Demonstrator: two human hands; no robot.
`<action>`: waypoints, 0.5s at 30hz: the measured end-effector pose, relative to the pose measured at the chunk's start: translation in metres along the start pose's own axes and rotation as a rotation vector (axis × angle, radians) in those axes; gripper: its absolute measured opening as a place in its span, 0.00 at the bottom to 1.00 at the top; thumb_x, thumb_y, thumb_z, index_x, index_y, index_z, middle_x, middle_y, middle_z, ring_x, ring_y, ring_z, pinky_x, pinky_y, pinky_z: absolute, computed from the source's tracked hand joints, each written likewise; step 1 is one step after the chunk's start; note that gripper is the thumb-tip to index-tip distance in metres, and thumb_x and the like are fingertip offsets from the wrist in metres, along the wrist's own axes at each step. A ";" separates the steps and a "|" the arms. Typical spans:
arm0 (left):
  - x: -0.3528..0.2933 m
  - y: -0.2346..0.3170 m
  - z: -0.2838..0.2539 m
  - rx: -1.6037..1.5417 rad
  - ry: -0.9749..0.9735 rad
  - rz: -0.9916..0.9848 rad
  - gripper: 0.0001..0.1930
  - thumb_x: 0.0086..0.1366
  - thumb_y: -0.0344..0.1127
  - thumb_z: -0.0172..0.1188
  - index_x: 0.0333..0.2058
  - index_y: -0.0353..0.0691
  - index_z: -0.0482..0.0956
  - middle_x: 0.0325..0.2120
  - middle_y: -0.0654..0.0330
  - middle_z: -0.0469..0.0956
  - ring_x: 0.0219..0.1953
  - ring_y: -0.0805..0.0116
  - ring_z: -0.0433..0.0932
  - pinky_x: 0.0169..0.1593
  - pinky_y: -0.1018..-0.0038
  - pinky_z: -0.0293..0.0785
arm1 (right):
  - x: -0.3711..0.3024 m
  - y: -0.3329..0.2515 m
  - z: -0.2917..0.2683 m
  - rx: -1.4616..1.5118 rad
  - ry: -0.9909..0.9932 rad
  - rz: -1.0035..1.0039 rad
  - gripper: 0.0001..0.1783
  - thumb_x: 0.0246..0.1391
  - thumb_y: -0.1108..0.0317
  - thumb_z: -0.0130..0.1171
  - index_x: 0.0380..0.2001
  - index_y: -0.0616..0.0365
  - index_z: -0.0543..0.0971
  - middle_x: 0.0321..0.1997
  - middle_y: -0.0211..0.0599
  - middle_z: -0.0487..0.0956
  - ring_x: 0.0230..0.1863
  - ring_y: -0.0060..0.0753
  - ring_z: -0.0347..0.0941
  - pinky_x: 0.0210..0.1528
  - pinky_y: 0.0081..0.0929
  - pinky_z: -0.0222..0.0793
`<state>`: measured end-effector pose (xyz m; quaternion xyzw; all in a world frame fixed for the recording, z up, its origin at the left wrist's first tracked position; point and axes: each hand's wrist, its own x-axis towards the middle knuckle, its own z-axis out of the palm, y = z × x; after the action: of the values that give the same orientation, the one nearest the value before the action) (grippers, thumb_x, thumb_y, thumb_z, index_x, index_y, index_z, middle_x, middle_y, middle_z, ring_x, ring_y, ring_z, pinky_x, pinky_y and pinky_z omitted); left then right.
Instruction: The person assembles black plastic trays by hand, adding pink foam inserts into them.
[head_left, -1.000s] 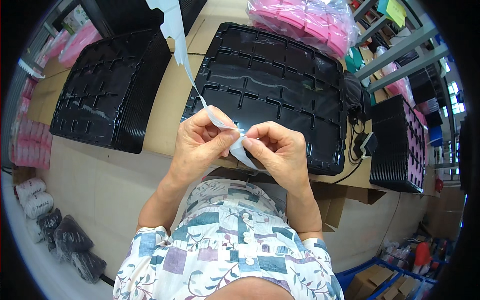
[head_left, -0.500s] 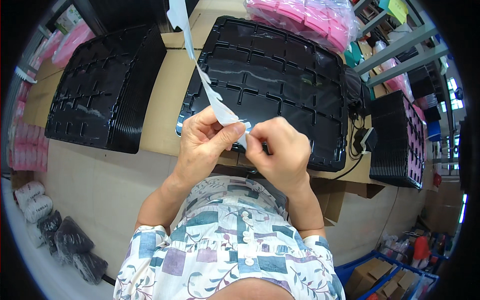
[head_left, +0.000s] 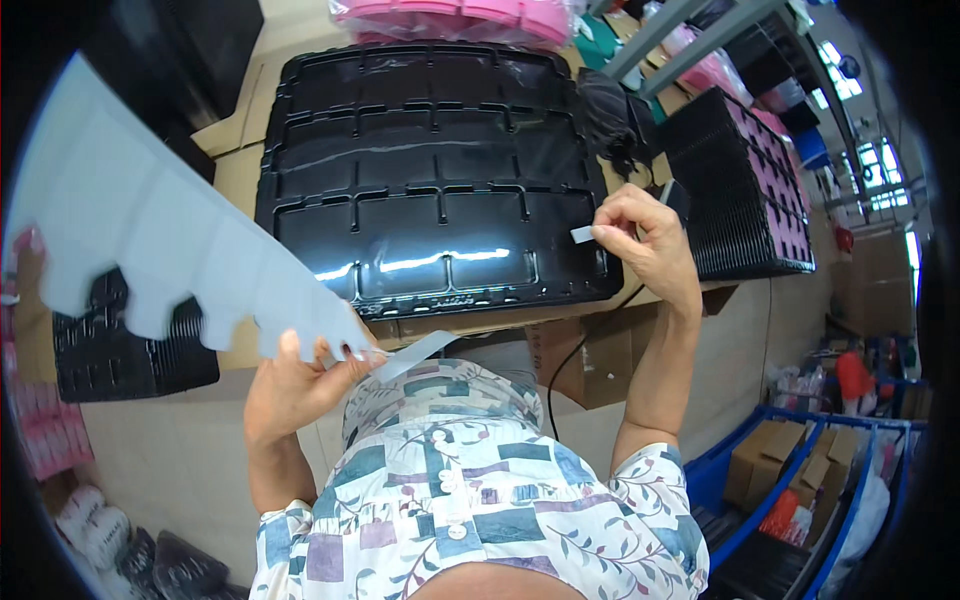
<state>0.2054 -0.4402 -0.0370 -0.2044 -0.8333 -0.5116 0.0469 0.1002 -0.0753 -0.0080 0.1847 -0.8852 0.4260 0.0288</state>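
Observation:
My left hand is closed in a pinch on the narrow end of a long white paper-like strip with a wavy, notched edge. The strip fans out broadly to the upper left, and a short tail of it pokes out right of my fingertips. Between thumb and forefinger, my right hand pinches a small white rectangular piece. That piece is over the right front part of a large black plastic tray with moulded ridges. Whether the piece touches the tray, I cannot tell.
To the right stands a stack of black trays with pink pieces in its side. Another black stack is partly behind the strip. Pink items in clear plastic lie at the back. A black cable hangs off the cardboard-covered table near a blue crate.
My hands have moved apart: the right one swung right over the tray with a small white piece, the left one went down-left with the strip. The view has shifted right.

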 end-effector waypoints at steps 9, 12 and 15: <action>0.013 -0.013 -0.003 -0.147 -0.045 -0.132 0.10 0.54 0.32 0.70 0.21 0.36 0.77 0.18 0.62 0.72 0.21 0.72 0.68 0.24 0.74 0.61 | 0.003 0.007 0.024 -0.486 0.023 -0.110 0.07 0.45 0.69 0.66 0.23 0.61 0.79 0.24 0.36 0.73 0.30 0.38 0.72 0.35 0.35 0.69; 0.013 -0.015 -0.002 -0.175 -0.030 -0.097 0.09 0.55 0.32 0.70 0.23 0.37 0.79 0.19 0.63 0.74 0.23 0.74 0.68 0.25 0.76 0.61 | 0.003 0.008 0.023 -0.385 0.014 -0.079 0.07 0.45 0.69 0.66 0.22 0.62 0.79 0.24 0.37 0.73 0.30 0.39 0.72 0.35 0.36 0.69; 0.011 -0.010 0.002 -0.245 0.020 -0.172 0.08 0.55 0.31 0.70 0.24 0.36 0.80 0.19 0.62 0.75 0.23 0.73 0.69 0.26 0.77 0.61 | 0.006 0.006 0.022 -0.428 -0.013 -0.060 0.06 0.45 0.70 0.65 0.22 0.62 0.79 0.24 0.38 0.74 0.31 0.40 0.72 0.36 0.37 0.70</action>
<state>0.1917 -0.4396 -0.0434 -0.1312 -0.7784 -0.6137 -0.0143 0.0950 -0.0905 -0.0252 0.2033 -0.9497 0.2262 0.0742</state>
